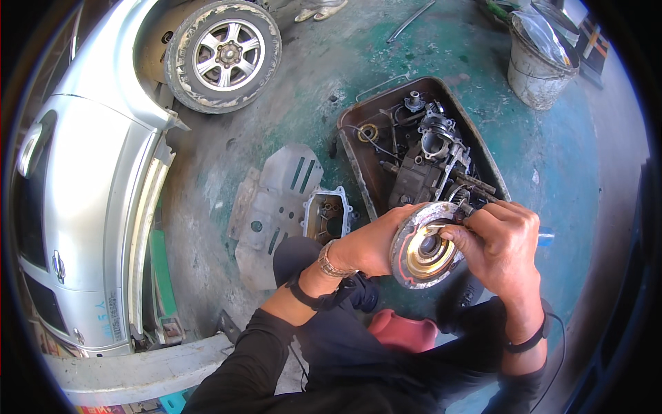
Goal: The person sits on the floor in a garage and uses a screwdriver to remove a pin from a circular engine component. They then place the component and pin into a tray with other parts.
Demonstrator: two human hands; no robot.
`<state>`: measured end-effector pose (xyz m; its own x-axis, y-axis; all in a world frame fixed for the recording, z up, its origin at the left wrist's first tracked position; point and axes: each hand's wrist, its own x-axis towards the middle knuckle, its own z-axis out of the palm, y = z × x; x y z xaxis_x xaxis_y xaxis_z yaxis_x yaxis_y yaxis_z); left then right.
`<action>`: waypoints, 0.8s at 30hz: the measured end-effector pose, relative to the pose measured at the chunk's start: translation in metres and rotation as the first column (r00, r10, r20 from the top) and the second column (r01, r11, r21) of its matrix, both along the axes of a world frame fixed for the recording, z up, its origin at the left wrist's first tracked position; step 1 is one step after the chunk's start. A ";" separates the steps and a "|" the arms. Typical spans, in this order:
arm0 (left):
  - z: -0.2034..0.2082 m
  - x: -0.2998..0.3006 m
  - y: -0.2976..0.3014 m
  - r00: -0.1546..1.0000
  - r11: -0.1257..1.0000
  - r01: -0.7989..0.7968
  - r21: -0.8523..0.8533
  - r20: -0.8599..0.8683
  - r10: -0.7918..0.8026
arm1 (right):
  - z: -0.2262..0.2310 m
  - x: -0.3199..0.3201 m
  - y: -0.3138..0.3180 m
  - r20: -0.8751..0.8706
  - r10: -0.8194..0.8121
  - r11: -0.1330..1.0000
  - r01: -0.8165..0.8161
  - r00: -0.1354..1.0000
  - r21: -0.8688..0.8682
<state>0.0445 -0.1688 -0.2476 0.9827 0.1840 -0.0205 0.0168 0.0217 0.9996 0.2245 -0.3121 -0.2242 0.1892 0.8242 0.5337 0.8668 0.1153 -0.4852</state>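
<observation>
A round metal disc part (pixel 422 248) with a brass-coloured inner ring sits between both hands, above my lap. My left hand (pixel 372 245) grips its left rim from behind; a metal bracelet and a black band circle that wrist. My right hand (pixel 500 245) holds the disc's right side, with the thumb pressed on the inner ring and a thin metal piece pinched against the top. Whether that piece is a tool or a part of the disc I cannot tell.
A dark oily tray (pixel 358 148) on the green floor holds several greasy gearbox parts (pixel 431 155). A grey metal shield plate (pixel 272 207) and a small housing (pixel 327 215) lie left of it. A silver car (pixel 89 186) with its wheel (pixel 224 55) stands left; a dirty bucket (pixel 538 69) at top right.
</observation>
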 end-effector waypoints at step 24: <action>-0.002 0.001 -0.001 0.999 0.993 0.038 0.109 -0.005 -0.038 | -0.004 -0.003 0.001 0.005 0.009 0.998 -0.009 1.000 -0.057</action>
<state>0.0453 -0.1698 -0.2500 0.9890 0.1477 -0.0053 0.0185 -0.0883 0.9959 0.2211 -0.3113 -0.2279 0.1788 0.8549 0.4870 0.8684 0.0955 -0.4865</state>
